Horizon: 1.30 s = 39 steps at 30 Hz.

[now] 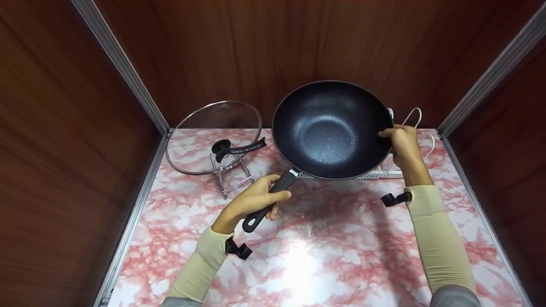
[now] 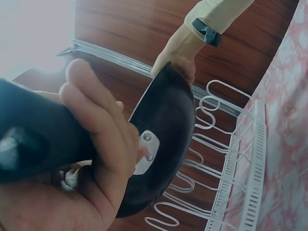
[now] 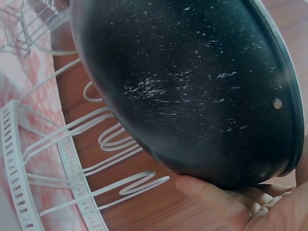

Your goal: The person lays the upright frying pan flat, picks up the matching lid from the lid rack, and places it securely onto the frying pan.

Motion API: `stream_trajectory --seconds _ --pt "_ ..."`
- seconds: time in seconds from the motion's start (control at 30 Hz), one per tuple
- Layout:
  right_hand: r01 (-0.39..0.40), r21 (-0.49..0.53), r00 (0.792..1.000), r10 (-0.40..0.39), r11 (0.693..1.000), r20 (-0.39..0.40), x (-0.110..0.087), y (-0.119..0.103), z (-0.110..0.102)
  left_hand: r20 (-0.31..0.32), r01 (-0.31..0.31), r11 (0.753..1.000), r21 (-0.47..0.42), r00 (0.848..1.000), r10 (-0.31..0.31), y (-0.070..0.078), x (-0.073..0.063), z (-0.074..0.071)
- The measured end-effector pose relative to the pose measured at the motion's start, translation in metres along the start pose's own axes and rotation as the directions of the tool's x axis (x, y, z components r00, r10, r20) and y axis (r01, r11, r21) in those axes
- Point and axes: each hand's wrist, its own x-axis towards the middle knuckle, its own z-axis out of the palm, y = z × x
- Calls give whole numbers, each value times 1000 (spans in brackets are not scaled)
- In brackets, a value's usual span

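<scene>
A black wok [image 1: 328, 128] is held up over the table, tilted so that its dark inside faces the head camera. My left hand [image 1: 258, 198] grips its black handle [image 1: 283, 181], the thumb lying across the top. On the far side, my right hand [image 1: 403, 143] pinches the rim, with the thumb on the inside and the fingers behind. Pale scuffs mark the outside of the wok [image 3: 187, 91] in the right wrist view. A riveted metal plate [image 2: 148, 149] joins handle and bowl in the left wrist view.
Behind the wok, mostly hidden from the head camera, stands a white wire rack [image 2: 255, 163] with looped prongs. At the left, a glass lid [image 1: 192, 132] with a black knob leans on a small metal stand [image 1: 234, 187]. Wooden walls [image 1: 239, 51] enclose the red-and-white table [image 1: 354, 256].
</scene>
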Motion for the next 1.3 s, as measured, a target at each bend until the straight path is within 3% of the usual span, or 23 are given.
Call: stream_trajectory --seconds 0.43,0.7,1.1,1.3 --pt "-6 9 1000 6 1000 27 -10 5 2 -63 0 998 69 998 4 -2 -8 -5" --pt "-37 -50 996 41 998 73 -12 6 1 -74 16 993 114 997 -7 -1 -13 -9" --pt "-61 -17 985 63 998 158 -15 11 3 -66 12 995 102 998 -6 -5 -13 -14" --pt "-113 -13 973 114 993 199 -15 8 6 -50 -10 996 93 999 15 -6 -15 -16"
